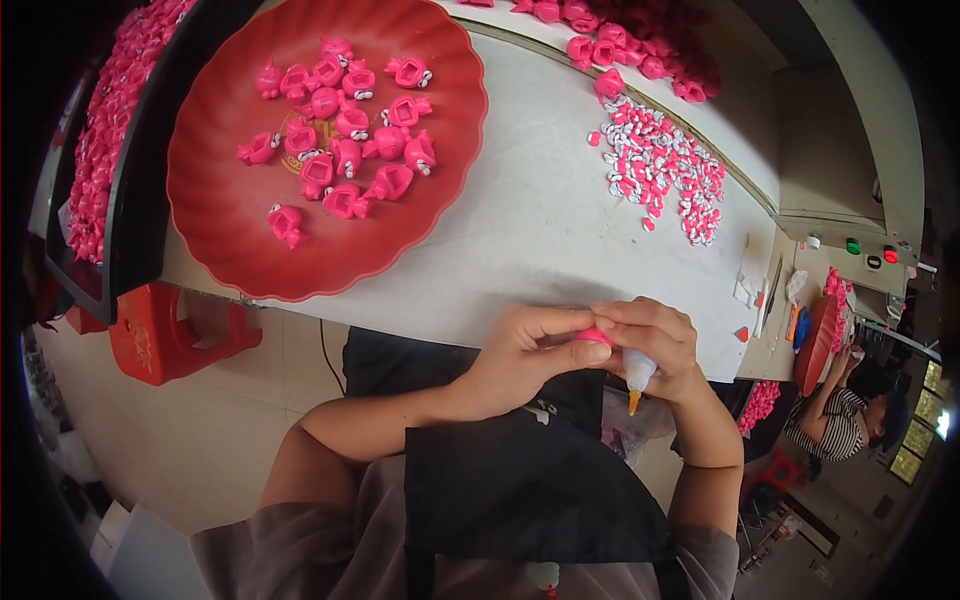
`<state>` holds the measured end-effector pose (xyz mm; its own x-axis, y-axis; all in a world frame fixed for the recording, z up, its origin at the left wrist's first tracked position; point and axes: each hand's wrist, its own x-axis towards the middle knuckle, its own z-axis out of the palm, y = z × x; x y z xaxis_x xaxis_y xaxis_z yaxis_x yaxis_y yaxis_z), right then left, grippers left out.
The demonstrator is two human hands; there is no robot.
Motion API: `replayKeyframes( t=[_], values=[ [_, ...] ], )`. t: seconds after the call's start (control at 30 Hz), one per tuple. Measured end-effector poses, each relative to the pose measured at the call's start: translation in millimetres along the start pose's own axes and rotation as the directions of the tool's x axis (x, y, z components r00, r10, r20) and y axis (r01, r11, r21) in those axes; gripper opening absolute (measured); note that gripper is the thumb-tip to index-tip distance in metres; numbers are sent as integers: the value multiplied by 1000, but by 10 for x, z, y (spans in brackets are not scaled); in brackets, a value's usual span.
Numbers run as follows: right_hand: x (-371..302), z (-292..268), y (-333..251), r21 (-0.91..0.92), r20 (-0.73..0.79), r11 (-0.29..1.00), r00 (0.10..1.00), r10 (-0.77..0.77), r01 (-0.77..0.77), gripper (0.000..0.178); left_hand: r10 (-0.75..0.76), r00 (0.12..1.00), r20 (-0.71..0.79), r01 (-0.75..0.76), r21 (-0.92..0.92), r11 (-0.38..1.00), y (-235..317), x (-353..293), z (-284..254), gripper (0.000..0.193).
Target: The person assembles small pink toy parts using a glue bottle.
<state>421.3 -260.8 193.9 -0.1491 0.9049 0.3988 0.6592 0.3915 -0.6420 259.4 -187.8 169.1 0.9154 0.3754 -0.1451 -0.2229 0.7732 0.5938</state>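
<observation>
Pale, smooth sheeting covers the bench (520, 220), leaving a broad bare stretch between the large red plastic tray with a scalloped rim (215, 220) and the heap of tiny pink-and-white pieces (660, 165). At lower left the tray's rim reaches the bench's near edge; beyond its left side stands a black crate (150, 170) filled with pink parts (105, 140). Tray and crate are cut off at the top, and the dark rear recess blurs a row of pink pieces (630, 55). Over the near edge, between the bench and a black cloth apron (530, 490), the two hands meet. With thumb and fingers, the left hand (530, 350) pinches a small, rounded, glossy pink piece (594, 337), mostly hidden by fingers. Curled shut around a whitish bottle with an amber nozzle (637, 375), the right hand (655, 335) also brings its fingertips to the pink piece; the nozzle points down toward the apron, while the bottle's far end is concealed.
</observation>
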Motion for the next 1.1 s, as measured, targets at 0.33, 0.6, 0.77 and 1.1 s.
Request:
replayKeyframes(
  t=[0.33,0.6,0.77,1.1],
  values=[
    [-124,81,-9,-22,-94,999,995,-27,25,29,8,1000,14,-10,141,990,4,-27,21,16],
    [-236,123,-44,56,-209,995,974,93,-83,28,-70,997,-34,76,201,977,43,20,148,21],
    [-350,206,-93,136,-402,988,907,126,-77,33,26,1000,15,-30,418,908,-8,55,164,24],
    [-422,270,-198,893,-244,438,705,666,-104,38,457,862,220,-356,904,236,27,125,178,24]
  ],
)
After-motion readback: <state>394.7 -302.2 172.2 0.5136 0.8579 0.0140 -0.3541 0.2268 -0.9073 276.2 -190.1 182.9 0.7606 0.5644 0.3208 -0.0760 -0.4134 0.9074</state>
